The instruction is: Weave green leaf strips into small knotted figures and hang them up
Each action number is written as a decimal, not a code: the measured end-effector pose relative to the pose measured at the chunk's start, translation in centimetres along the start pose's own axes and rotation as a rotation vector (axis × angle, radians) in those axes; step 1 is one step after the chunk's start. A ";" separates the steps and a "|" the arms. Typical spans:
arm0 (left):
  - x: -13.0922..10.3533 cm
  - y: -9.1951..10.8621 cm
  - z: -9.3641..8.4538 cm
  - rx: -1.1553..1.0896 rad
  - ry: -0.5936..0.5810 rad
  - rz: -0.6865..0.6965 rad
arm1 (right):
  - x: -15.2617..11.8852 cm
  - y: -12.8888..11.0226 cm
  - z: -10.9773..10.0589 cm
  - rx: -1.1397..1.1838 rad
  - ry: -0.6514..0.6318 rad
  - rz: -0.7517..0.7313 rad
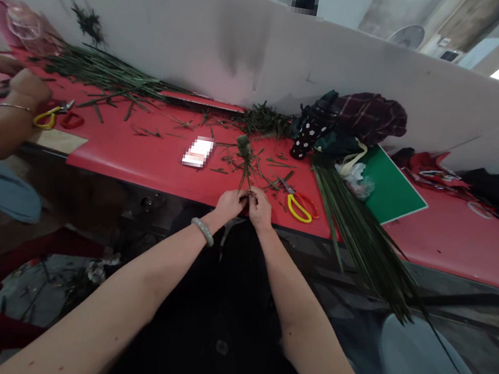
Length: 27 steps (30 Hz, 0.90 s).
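My left hand point(230, 204), with a pale bangle on its wrist, meets my right hand point(259, 207) at the front edge of the table. Both are closed, fingertips pinched together on the thin ends of a green leaf piece point(244, 147). Its rounded, bundled head points away from me over the table, and narrow strips run back to my fingers. Exactly how the fingers grip is too small to make out. Just right of my right hand lie yellow-handled scissors point(299, 207). A phone point(198, 152) with a blurred screen rests to the left of the leaf piece.
Long green leaves point(364, 243) hang over the table's front edge at right, near a green board point(394, 188). A flowered black tumbler point(309, 134) stands behind. Leaf scraps litter the red tabletop point(140, 160). At left, another person's hands point(31, 88) work near more scissors point(47, 117).
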<state>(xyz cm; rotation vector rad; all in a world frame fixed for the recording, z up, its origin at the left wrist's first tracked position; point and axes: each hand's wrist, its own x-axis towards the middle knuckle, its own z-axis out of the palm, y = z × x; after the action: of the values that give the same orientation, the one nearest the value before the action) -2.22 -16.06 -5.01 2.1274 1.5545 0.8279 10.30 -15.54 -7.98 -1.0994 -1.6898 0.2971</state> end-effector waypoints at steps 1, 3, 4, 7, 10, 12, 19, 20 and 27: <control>0.0 0.1 -0.1 -0.002 -0.001 0.000 | 0.0 0.0 0.0 -0.004 -0.011 0.017; -0.1 0.2 -0.2 -0.011 -0.001 -0.002 | 0.0 0.0 -0.1 -0.006 -0.040 0.050; -0.1 0.2 -0.2 -0.019 0.000 -0.003 | 0.0 0.0 -0.1 -0.002 -0.050 0.064; -0.2 0.3 -0.3 -0.037 0.000 0.005 | -0.1 -0.3 -0.3 0.022 -0.069 0.077; -0.2 0.3 -0.3 -0.033 0.000 0.000 | -0.1 -0.4 -0.3 0.019 -0.065 0.070; -0.2 0.3 -0.3 -0.031 -0.003 -0.005 | 0.0 -0.3 -0.2 0.003 -0.045 0.045; -0.2 0.3 -0.2 -0.044 -0.009 -0.025 | 0.2 0.0 0.0 0.002 0.001 -0.047; -0.2 0.2 -0.2 -0.045 -0.008 -0.024 | 0.2 -0.1 0.0 -0.005 -0.003 -0.037; 0.2 0.1 -0.4 -0.063 -0.007 0.014 | 0.4 -0.4 -0.3 -0.038 -0.042 0.010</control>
<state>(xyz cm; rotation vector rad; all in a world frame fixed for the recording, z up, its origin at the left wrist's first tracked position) -2.33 -15.91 -4.59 2.0964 1.4926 0.8615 10.36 -15.51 -7.32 -1.1369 -1.7335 0.2968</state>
